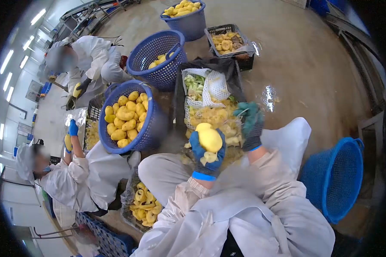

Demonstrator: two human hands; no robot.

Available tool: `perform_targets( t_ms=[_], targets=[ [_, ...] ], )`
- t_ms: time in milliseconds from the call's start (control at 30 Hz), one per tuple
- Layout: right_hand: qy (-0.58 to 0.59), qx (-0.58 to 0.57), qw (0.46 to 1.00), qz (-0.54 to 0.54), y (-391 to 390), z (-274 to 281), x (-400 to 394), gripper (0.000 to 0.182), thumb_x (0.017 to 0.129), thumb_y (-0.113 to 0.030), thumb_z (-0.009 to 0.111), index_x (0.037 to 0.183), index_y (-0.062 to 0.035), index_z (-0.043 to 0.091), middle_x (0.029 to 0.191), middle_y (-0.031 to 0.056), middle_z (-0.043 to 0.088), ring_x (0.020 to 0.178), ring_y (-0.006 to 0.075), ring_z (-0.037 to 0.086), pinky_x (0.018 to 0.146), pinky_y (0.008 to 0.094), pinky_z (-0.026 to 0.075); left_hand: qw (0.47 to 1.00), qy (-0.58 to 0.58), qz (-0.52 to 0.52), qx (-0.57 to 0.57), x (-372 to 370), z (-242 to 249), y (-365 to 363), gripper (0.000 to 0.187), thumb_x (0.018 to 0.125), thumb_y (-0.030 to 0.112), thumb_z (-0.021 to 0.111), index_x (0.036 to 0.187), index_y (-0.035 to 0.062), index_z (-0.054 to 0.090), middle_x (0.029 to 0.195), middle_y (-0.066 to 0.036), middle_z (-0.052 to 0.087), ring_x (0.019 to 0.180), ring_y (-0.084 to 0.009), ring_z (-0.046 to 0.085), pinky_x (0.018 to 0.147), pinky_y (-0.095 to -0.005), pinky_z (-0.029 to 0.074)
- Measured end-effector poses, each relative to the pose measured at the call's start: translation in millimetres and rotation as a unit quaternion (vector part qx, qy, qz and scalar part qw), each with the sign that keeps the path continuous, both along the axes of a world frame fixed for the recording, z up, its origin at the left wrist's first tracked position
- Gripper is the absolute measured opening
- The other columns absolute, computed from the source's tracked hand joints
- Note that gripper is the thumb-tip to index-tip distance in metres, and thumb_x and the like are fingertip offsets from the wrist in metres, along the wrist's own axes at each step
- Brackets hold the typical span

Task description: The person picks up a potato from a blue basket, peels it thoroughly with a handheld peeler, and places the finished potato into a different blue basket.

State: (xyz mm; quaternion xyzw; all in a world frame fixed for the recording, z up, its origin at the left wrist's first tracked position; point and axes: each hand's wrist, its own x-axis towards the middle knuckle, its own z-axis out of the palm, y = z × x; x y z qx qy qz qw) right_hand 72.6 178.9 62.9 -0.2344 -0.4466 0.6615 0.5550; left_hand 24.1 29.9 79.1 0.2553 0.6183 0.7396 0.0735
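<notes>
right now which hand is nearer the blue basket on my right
Right. Your right hand is left of the basket and farther forward; your left hand, holding yellow produce, is farther left.

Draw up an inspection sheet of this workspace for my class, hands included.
Surface: floor looks wet in shiny patches.
Job's things: yellow piece in hand; violet-blue basket of similar produce.
Clutter: scraps and white netting in the black crate; peelings in another crate.
Hands: left hand grips the yellow piece; right hand blurred, contents unclear.
Cables: nothing seen near the hands.
Surroundings: two co-workers at left; blue basket at right.
</notes>
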Motion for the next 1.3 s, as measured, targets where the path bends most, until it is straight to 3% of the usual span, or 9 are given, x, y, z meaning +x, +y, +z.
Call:
perform_targets(
  t_ms=[133, 300, 567, 733, 833, 933, 1033, 1167, 1300],
  targets=[
    [-0.007, 0.052, 0.994, 0.092, -44.4, 26.3, 0.1, 0.033, 0.097, -0.035, 0.046, 0.092, -0.0039, 0.056, 0.087, 0.0085, 0.064, 0.069, 0.0160, 0.060, 0.064, 0.0307, 0.050, 0.909, -0.381, -0.081, 0.149, -7.0, -30.0, 3.3, 0.055, 0.083, 0.026, 0.065, 0.127, 0.0038, 0.040, 0.118, -0.013, 0.052, 0.103, -0.0265, 0.056, 0.088, -0.0366, 0.048],
    [0.199, -0.183, 0.959, 0.086, 33.9, -19.0, 22.6, 0.024, 0.097, -0.028, 0.049, 0.084, -0.0088, 0.056, 0.081, 0.0083, 0.063, 0.073, 0.0163, 0.059, 0.068, 0.0291, 0.047, 0.999, -0.031, -0.003, 0.011, -13.6, 40.9, -5.7, 0.046, 0.091, 0.032, 0.054, 0.127, 0.0068, 0.044, 0.119, -0.009, 0.053, 0.103, -0.0223, 0.057, 0.087, -0.0388, 0.050],
    [0.021, -0.021, 0.994, 0.103, -20.9, 23.9, 16.2, 0.032, 0.094, -0.031, 0.053, 0.099, -0.0004, 0.061, 0.087, 0.0086, 0.064, 0.075, 0.0143, 0.060, 0.067, 0.0266, 0.049, 0.656, -0.668, -0.241, 0.256, -26.7, 44.4, -16.5, 0.048, 0.089, 0.036, 0.057, 0.126, 0.0068, 0.048, 0.123, -0.016, 0.053, 0.107, -0.0255, 0.056, 0.091, -0.0431, 0.049],
    [-0.107, 0.127, 0.968, 0.190, -21.0, 28.9, -4.7, 0.029, 0.095, -0.024, 0.050, 0.102, 0.0016, 0.061, 0.088, 0.0093, 0.064, 0.072, 0.0164, 0.062, 0.069, 0.0295, 0.050, 0.805, -0.483, -0.319, 0.131, -13.5, 17.8, -26.6, 0.049, 0.089, 0.034, 0.056, 0.127, 0.0054, 0.045, 0.121, -0.017, 0.054, 0.107, -0.0259, 0.055, 0.088, -0.0385, 0.050],
    [-0.024, -0.028, 0.993, 0.115, 24.7, -1.0, -2.7, 0.032, 0.094, -0.026, 0.053, 0.105, 0.0034, 0.060, 0.089, 0.0097, 0.064, 0.073, 0.0169, 0.062, 0.070, 0.0296, 0.050, 0.665, -0.668, -0.289, 0.167, -16.2, 44.6, -27.8, 0.053, 0.081, 0.010, 0.068, 0.126, 0.0034, 0.041, 0.118, -0.016, 0.054, 0.107, -0.0261, 0.055, 0.088, -0.0381, 0.050],
    [-0.004, -0.021, 0.992, 0.122, 17.5, 9.0, 5.5, 0.032, 0.094, -0.026, 0.053, 0.102, 0.0037, 0.060, 0.088, 0.0090, 0.064, 0.073, 0.0167, 0.062, 0.070, 0.0297, 0.050, 0.893, -0.333, -0.298, 0.048, -12.4, 27.6, -33.2, 0.058, 0.076, 0.005, 0.071, 0.125, 0.0037, 0.041, 0.118, -0.017, 0.054, 0.105, -0.0268, 0.056, 0.089, -0.0390, 0.049],
    [-0.128, 0.171, 0.971, 0.108, -14.6, 6.2, 8.7, 0.027, 0.095, -0.023, 0.052, 0.097, 0.0022, 0.061, 0.086, 0.0075, 0.063, 0.072, 0.0159, 0.061, 0.069, 0.0298, 0.050, 0.960, 0.057, -0.261, -0.081, -2.2, 7.7, -38.2, 0.063, 0.072, 0.001, 0.075, 0.124, 0.0040, 0.040, 0.117, -0.017, 0.054, 0.103, -0.0276, 0.058, 0.090, -0.0399, 0.048],
    [0.096, -0.067, 0.990, 0.075, 45.3, -23.4, 10.3, 0.020, 0.093, -0.018, 0.052, 0.096, -0.0001, 0.060, 0.090, 0.0086, 0.064, 0.074, 0.0157, 0.061, 0.068, 0.0287, 0.050, 0.780, -0.524, -0.289, 0.184, -2.4, 35.1, -32.5, 0.063, 0.071, 0.001, 0.076, 0.123, 0.0037, 0.041, 0.117, -0.016, 0.053, 0.099, -0.0264, 0.059, 0.088, -0.0387, 0.050],
    [-0.077, -0.052, 0.992, 0.087, -4.4, 22.4, 24.8, 0.024, 0.092, -0.023, 0.053, 0.099, -0.0006, 0.060, 0.090, 0.0083, 0.064, 0.075, 0.0166, 0.061, 0.067, 0.0285, 0.050, 0.734, -0.601, -0.240, 0.206, -5.4, 38.7, -28.3, 0.062, 0.071, 0.005, 0.078, 0.121, 0.0016, 0.041, 0.116, -0.015, 0.054, 0.100, -0.0247, 0.058, 0.088, -0.0363, 0.048]
  ],
)
